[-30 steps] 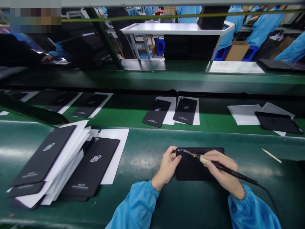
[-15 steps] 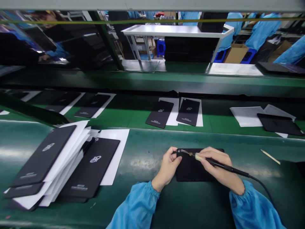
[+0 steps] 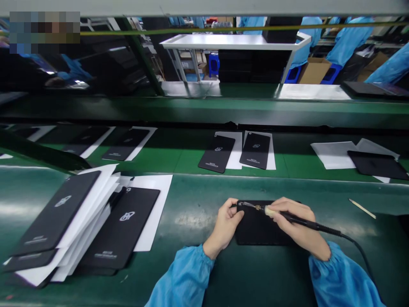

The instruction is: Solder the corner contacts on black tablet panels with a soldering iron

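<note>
A black tablet back cover (image 3: 259, 228) lies flat on the green bench in front of me. My left hand (image 3: 225, 224) pinches its upper left corner, thumb on top. My right hand (image 3: 297, 228) is closed round a black corded pen-shaped tool (image 3: 287, 216), held like a pen. The tool's thin metal tip (image 3: 245, 205) rests at the cover's top left corner, right beside my left thumb. Both my sleeves are light blue.
A stack of black covers with white sheets (image 3: 64, 226) lies at the left. Two covers on paper (image 3: 236, 151) and others ride the green conveyor (image 3: 179, 153) behind. A thin pale stick (image 3: 361, 208) lies at the right. People in blue work beyond.
The covers on the conveyor have drifted slightly to the right. My hands and the tool stay at the same corner of the cover, with the tool lying a little flatter.
</note>
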A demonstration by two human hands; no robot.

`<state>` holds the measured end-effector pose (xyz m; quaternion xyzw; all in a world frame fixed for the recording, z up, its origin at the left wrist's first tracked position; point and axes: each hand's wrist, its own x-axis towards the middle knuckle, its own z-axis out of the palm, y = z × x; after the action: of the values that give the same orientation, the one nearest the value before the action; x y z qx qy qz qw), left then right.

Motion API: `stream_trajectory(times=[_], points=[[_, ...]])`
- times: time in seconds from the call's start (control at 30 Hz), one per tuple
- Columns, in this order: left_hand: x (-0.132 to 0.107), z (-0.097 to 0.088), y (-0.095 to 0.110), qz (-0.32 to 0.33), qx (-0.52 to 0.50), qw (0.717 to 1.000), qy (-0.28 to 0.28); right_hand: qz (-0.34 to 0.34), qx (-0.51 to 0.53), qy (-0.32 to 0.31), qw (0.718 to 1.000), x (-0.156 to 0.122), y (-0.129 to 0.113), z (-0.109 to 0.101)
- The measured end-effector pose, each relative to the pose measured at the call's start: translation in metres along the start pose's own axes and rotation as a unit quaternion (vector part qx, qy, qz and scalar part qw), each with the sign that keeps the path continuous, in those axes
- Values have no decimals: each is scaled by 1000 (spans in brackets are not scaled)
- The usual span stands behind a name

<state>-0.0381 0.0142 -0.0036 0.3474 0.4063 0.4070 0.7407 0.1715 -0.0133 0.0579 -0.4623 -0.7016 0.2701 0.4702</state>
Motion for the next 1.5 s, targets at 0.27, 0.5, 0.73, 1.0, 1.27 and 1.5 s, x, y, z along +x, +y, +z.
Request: stream_trajectory(times=[0.27,0.5,0.73,1.0,1.27,1.5], points=[[0,0,1,-6,-3,1000,3,13,4,1,1000,-6,1,7],[0,1,2,-7,1,1000,5,5,-12,2,1000,-5,2,12],[-1,1,3,-3,3,1000,6,12,-44,95,994,-23,3,11],[-1,1,1,-1,0,1000,5,44,-33,104,993,-37,11,21],[-2,3,4,-5,-3,1000,10,42,-33,93,994,-36,9,23],[0,0,0,-8,-7,1000,7,46,-28,96,994,-36,11,27]])
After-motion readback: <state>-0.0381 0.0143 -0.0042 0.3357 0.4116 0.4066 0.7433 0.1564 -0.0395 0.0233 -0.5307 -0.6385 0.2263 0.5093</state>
